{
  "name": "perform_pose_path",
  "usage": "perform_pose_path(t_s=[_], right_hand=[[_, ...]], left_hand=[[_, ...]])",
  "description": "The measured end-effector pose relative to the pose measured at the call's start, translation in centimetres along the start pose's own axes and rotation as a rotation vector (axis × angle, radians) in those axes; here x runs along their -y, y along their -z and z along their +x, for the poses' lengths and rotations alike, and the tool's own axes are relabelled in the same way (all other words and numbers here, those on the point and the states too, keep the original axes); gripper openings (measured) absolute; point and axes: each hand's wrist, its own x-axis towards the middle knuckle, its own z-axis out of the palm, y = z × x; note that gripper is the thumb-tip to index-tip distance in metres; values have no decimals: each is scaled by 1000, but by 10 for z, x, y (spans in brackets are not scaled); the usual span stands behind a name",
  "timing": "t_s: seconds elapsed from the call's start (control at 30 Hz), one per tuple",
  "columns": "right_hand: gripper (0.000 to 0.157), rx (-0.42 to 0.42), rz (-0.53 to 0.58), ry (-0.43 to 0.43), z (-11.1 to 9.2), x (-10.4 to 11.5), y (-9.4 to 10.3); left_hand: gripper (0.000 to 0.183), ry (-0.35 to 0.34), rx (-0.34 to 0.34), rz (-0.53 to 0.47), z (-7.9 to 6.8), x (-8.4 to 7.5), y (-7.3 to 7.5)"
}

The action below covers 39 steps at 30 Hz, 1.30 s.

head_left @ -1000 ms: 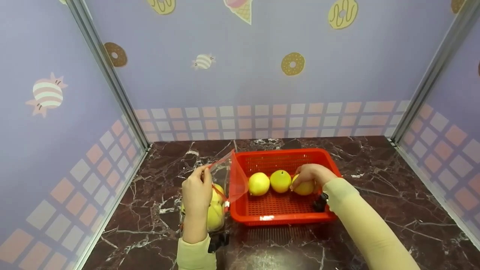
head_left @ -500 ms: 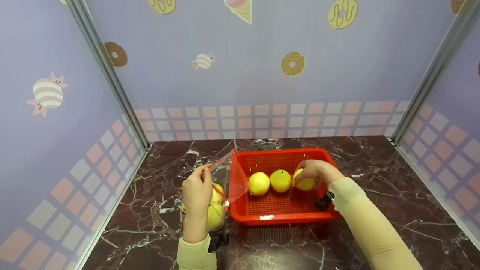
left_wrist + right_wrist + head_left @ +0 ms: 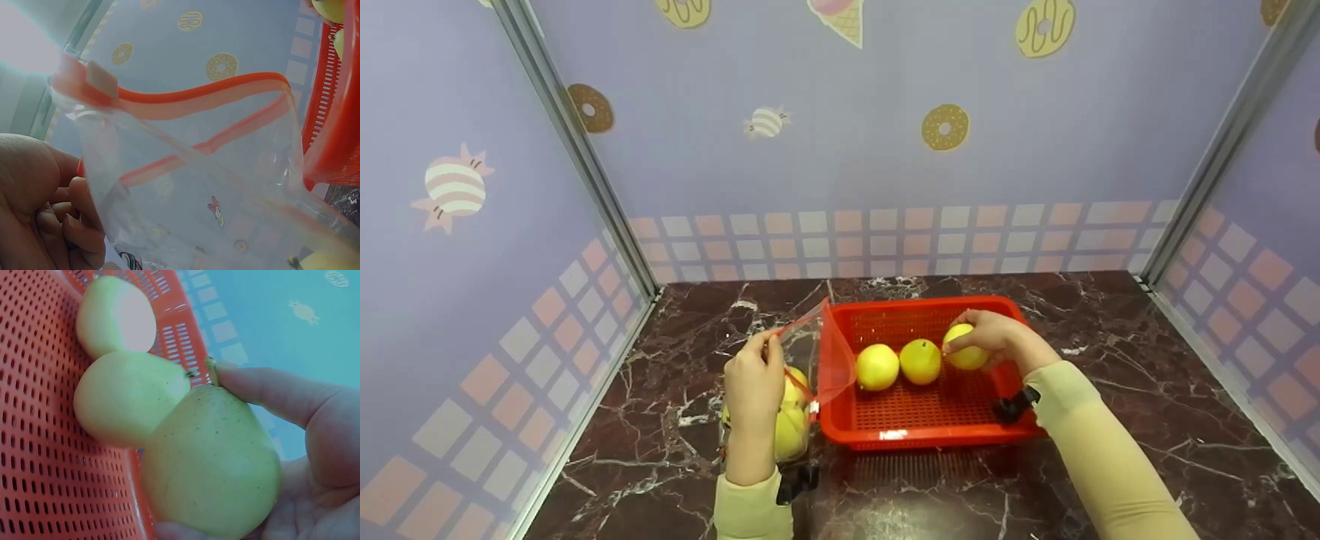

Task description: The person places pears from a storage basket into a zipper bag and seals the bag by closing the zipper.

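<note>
My right hand (image 3: 997, 339) grips a yellow-green pear (image 3: 211, 461) by its side, with a thumb or finger beside the stem. That pear is held above the right part of a red plastic basket (image 3: 915, 435). Two more pears, one at the left (image 3: 877, 367) and one in the middle (image 3: 920, 362), lie on the basket floor. My left hand (image 3: 755, 382) pinches the red-edged mouth of a clear zip bag (image 3: 197, 169), which gapes toward the basket. Several pears (image 3: 790, 433) sit inside the bag, partly hidden behind the left hand and wrist.
A dark marbled table (image 3: 660, 465) carries the bag and basket. Patterned lilac walls (image 3: 870, 165) enclose it at the back and both sides. The bag's mouth overlaps the basket's left rim. A white slider (image 3: 101, 81) sits on the bag's red strip.
The right hand has raised its pear from the basket floor, moving slightly away from me. The left hand and bag have stayed in place.
</note>
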Motion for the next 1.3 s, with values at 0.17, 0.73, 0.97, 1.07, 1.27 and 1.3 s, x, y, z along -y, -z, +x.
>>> perform_pose_path(t_s=[0.17,0.73,0.97,1.07,1.27,1.3], right_hand=[[60,-11,92,41,-3,4,-2],[68,-46,284,140,-8,15,-8],[67,-74,337,182,-12,19,-12],[66,-83,345,199,-14,21,-14],[68,-92,380,231,-17,26,-19],[68,-93,382,237,-18,27,-20]], left_hand=[[22,4,4,-3,0,1,0],[22,5,-2,-12,0,0,0],[23,-2,-2,-8,0,0,0],[23,0,2,-6,0,0,0],[22,-14,-9,-16,-1,-1,0],[22,-18,-13,-19,-1,-1,0]])
